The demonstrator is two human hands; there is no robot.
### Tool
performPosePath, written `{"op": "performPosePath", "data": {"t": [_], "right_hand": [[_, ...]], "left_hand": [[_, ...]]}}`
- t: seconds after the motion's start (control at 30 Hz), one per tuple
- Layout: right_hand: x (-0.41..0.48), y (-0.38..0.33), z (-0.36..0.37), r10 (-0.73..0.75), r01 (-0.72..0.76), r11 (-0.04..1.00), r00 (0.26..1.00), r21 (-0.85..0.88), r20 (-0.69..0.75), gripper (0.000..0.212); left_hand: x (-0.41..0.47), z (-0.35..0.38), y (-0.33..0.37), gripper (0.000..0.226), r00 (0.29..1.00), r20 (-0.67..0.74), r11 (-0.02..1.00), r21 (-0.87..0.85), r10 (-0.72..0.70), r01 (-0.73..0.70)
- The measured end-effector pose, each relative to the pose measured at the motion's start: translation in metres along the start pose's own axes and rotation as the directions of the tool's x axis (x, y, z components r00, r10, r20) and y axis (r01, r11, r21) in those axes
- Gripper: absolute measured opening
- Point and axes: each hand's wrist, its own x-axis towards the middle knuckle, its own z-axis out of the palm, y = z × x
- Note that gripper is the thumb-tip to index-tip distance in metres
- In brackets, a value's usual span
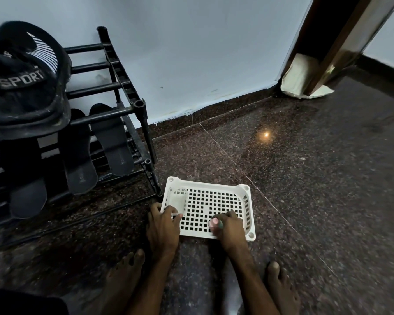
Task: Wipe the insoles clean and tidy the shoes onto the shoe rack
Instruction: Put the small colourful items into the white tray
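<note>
Shoe rack (123, 87), black, against wall. Sport shoe (25, 87), top tier, overhanging front rail; liable to tip off if jolted. Insoles (110, 142), lower tier, leaning toward floor; prone to sliding out. White basket (246, 194), on floor beside rack. Left hand (163, 226), curled over near-left rim. Right hand (230, 228), wrapped round pink-capped container (214, 222) inside basket; likely to topple if released carelessly.

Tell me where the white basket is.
Head view, lower centre: the white basket lies on the floor just right of the shoe rack, the left hand gripping its near-left corner, the right hand holding a pink-capped item inside it.
</note>
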Motion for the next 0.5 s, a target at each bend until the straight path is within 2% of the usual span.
{"op": "performPosePath", "data": {"t": [0.17,0.3,0.5], "right_hand": [[0.01,0.004,-0.01,0.075,-0.056,0.975,0.994,0.217,-0.081,0.027],[0.03,-0.011,-0.008,0.001,0.018,0.978,0.996,0.207,-0.089,0.033],[0.065,-0.039,0.004,-0.113,0.119,0.99,0.99,0.075,-0.086,0.037]], "left_hand": [[0.004,-0.005,-0.003,0.014,1.0,0.015,0.998,-0.061,-0.007,0.008],[0.003,-0.007,-0.004,0.009,0.999,0.031,0.997,-0.071,-0.022,0.024],[0.002,-0.002,-0.006,0.009,0.999,0.016,0.998,-0.058,-0.029,0.029]]}}
